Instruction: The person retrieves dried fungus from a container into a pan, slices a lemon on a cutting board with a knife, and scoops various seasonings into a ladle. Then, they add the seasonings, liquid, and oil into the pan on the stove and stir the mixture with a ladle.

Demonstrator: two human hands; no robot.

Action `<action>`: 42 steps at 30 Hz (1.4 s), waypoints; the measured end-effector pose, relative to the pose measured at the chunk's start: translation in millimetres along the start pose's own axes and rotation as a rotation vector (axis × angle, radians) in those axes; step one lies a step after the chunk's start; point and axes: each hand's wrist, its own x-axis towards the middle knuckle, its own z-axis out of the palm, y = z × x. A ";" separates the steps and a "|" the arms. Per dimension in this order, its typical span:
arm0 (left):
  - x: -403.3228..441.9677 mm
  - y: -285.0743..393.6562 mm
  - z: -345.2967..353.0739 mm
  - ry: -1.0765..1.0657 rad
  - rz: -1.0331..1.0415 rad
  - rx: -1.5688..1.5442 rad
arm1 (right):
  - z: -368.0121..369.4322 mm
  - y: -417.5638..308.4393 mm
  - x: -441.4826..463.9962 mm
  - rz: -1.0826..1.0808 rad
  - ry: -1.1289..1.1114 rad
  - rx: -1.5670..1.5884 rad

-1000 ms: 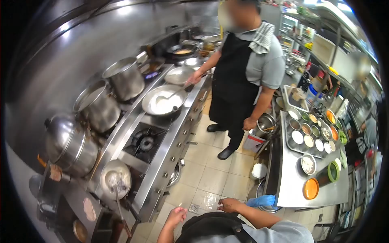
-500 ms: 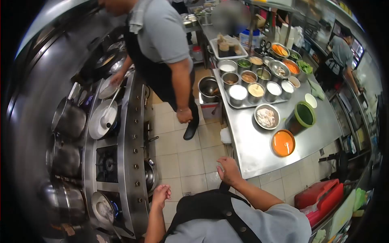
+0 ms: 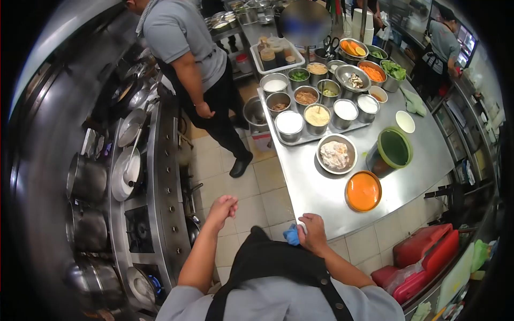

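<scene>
My left hand [image 3: 221,212] hangs over the floor between stove and table. Its fingers are curled together, with nothing visible in them. At the near corner of the steel table [image 3: 316,206], my right hand [image 3: 314,231] is closed around a crumpled blue cloth-like thing [image 3: 292,234] with a white part beside it; its exact kind is unclear. On the table beyond stand a bowl of pale raw meat [image 3: 336,154], a container of orange sauce [image 3: 363,191] and a tall green-rimmed container of dark liquid [image 3: 394,147].
A tray [image 3: 300,140] carries several steel pots of ingredients. On the left, the stove [image 3: 158,214] holds pans, one with a ladle [image 3: 130,174] in it. A co-worker [image 3: 187,59] stands in the aisle ahead. Red bins [image 3: 423,257] sit at the right, and another person [image 3: 441,48] works farther back.
My right hand has come down to the table's corner, and the blue thing now shows at it. My left hand has risen forward. The co-worker's near arm has shifted, and my view has moved forward.
</scene>
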 end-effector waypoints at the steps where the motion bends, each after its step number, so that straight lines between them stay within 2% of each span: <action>1: 17.3 15.0 5.6 -0.006 0.033 0.003 | 1.2 -0.2 2.2 0.004 0.007 0.009; 7: 159.9 135.9 48.0 -0.122 0.312 -0.043 | 5.3 -1.3 5.7 0.164 0.062 -0.127; 11: 287.2 218.3 81.2 -0.086 0.349 -0.038 | 13.7 1.9 6.9 0.268 0.102 -0.283; 12: 314.9 232.5 88.9 -0.056 0.293 -0.029 | 16.3 3.3 8.0 0.287 0.125 -0.337; 14: 358.2 252.1 100.4 -0.017 0.229 0.068 | 19.6 1.6 14.6 0.327 0.146 -0.403; 17: 399.2 255.0 111.0 -0.004 0.265 0.121 | 21.9 -4.6 21.8 0.352 0.157 -0.449; 18: 395.3 259.4 112.1 -0.008 0.272 0.141 | 21.5 -7.9 23.3 0.384 0.164 -0.464; 19: 418.4 254.7 103.9 -0.119 0.228 0.252 | 20.0 -9.1 26.9 0.379 0.148 -0.476; 32: 430.6 261.1 97.5 -0.215 0.127 0.208 | 18.3 -17.2 38.8 0.418 0.176 -0.554; 37: 432.9 265.7 108.0 -0.136 0.239 0.297 | 20.3 -17.9 40.0 0.409 0.166 -0.571; 42: 441.0 256.2 111.6 -0.041 0.374 0.218 | 22.9 -18.9 33.4 0.437 0.156 -0.577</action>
